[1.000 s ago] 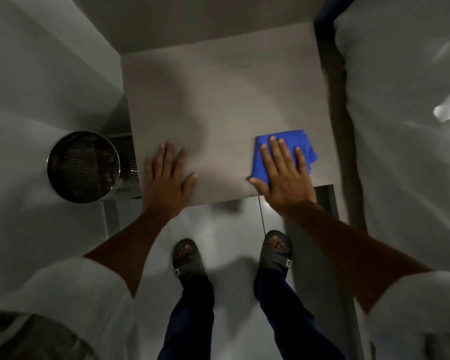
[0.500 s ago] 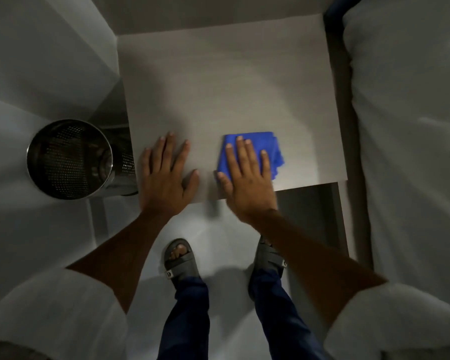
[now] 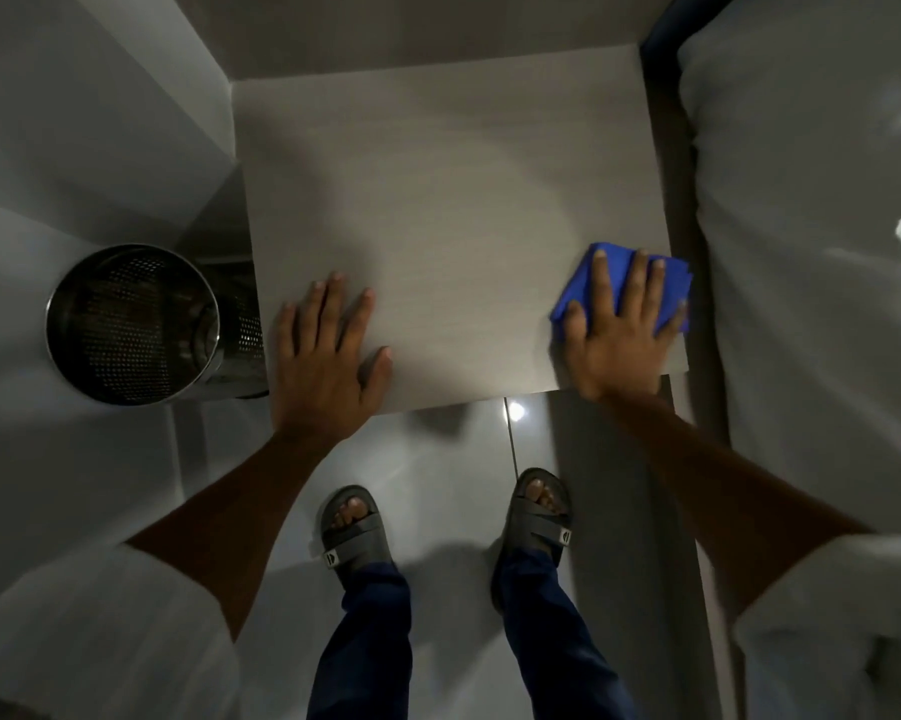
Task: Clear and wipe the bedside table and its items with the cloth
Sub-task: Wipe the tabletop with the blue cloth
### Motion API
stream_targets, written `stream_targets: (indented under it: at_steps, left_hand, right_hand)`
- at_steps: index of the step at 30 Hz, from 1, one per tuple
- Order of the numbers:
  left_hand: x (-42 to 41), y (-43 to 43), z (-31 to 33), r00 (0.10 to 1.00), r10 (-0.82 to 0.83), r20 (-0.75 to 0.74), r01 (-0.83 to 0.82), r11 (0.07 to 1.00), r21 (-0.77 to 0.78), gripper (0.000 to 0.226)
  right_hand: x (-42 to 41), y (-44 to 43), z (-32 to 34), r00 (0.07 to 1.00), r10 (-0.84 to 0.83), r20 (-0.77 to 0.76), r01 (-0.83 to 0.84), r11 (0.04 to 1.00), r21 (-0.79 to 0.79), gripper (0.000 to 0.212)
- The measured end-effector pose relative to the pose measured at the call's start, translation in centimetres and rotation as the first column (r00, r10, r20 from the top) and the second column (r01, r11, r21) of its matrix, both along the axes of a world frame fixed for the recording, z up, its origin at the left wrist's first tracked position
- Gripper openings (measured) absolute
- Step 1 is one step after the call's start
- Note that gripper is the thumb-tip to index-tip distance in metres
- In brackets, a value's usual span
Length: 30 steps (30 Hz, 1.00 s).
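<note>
The bedside table [image 3: 438,210] has a pale grey top with nothing standing on it. A folded blue cloth [image 3: 671,283] lies at its front right corner. My right hand [image 3: 619,335] presses flat on the cloth with fingers spread. My left hand [image 3: 323,356] rests flat on the table's front left edge, fingers apart, holding nothing.
A perforated steel bin [image 3: 131,324] stands on the floor just left of the table. A bed with white bedding [image 3: 812,252] runs along the right side. My feet in grey sandals [image 3: 354,527] stand on the glossy tiled floor in front of the table.
My right hand has slid the blue cloth from the front middle of the table to its front right corner. My left hand has stayed in place.
</note>
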State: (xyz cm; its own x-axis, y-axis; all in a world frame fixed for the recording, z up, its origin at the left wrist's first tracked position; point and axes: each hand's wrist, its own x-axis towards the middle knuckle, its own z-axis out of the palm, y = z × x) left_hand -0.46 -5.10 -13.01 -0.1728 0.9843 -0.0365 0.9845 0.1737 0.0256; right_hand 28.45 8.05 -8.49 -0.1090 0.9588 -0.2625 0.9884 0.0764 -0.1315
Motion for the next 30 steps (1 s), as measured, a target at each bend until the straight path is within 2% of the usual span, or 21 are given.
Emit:
stream_targets:
  at_steps: [2, 5, 8, 10, 14, 16, 18, 20, 22, 26, 28, 30]
  left_hand:
    - [0.1, 0.0, 0.2, 1.0, 0.0, 0.007, 0.0, 1.0, 0.006, 0.069]
    - [0.0, 0.0, 0.4, 1.0, -0.002, 0.013, 0.003, 1.0, -0.01, 0.069]
    - [0.0, 0.0, 0.4, 1.0, -0.002, 0.007, 0.002, 1.0, -0.018, 0.069]
    - [-0.1, -0.2, 0.4, 1.0, -0.004, 0.017, 0.004, 1.0, -0.009, 0.069]
    - [0.0, -0.1, 0.6, 1.0, 0.002, 0.02, -0.002, 1.0, -0.003, 0.07]
    - [0.0, -0.1, 0.6, 0.999, 0.0, 0.039, -0.001, 1.0, 0.011, 0.069]
    - [0.1, -0.1, 0.8, 0.998, -0.003, 0.064, 0.001, 1.0, 0.025, 0.067]
    - [-0.2, 0.5, 1.0, 0.996, -0.015, 0.093, 0.013, 1.0, 0.024, 0.065]
    - [-0.4, 1.4, 1.2, 0.996, 0.021, 0.09, -0.023, 0.999, 0.025, 0.065]
    - [-0.4, 2.0, 0.9, 0.991, 0.126, 0.05, -0.126, 0.992, -0.009, 0.071]
    - [-0.5, 2.0, 0.7, 0.989, 0.128, 0.069, -0.127, 0.992, -0.019, 0.072]
    - [-0.7, 2.0, 0.8, 0.988, 0.132, 0.082, -0.131, 0.991, -0.012, 0.072]
  right_hand:
    - [-3.9, -0.9, -0.3, 0.997, 0.079, -0.022, -0.079, 0.997, 0.011, 0.063]
    - [-9.3, -3.8, -1.1, 0.946, 0.318, -0.061, -0.316, 0.948, 0.036, 0.063]
    - [-9.2, -6.2, -1.4, 0.874, 0.473, -0.115, -0.473, 0.881, 0.026, 0.068]
    - [-5.6, -6.1, -1.6, 0.907, 0.405, -0.117, -0.408, 0.913, 0.003, 0.071]
    - [1.2, -2.0, -1.1, 0.993, 0.121, -0.02, -0.12, 0.993, 0.004, 0.07]
    - [0.8, 0.4, -0.9, 0.999, -0.002, -0.048, 0.003, 1.0, 0.022, 0.071]
    - [-1.6, 1.9, -0.9, 0.997, -0.056, -0.061, 0.059, 0.997, 0.043, 0.072]
    - [-5.3, 2.3, -1.1, 0.999, 0.013, -0.048, -0.011, 0.999, 0.053, 0.072]
    - [-9.6, 1.7, -1.3, 0.986, 0.161, -0.044, -0.158, 0.985, 0.077, 0.07]
    - [-13.5, -0.4, -1.7, 0.905, 0.416, -0.089, -0.409, 0.908, 0.093, 0.07]
    - [-11.7, 0.6, -1.7, 0.892, 0.44, -0.103, -0.432, 0.897, 0.095, 0.07]
    - [-8.8, 2.6, -1.7, 0.929, 0.359, -0.09, -0.352, 0.932, 0.083, 0.069]
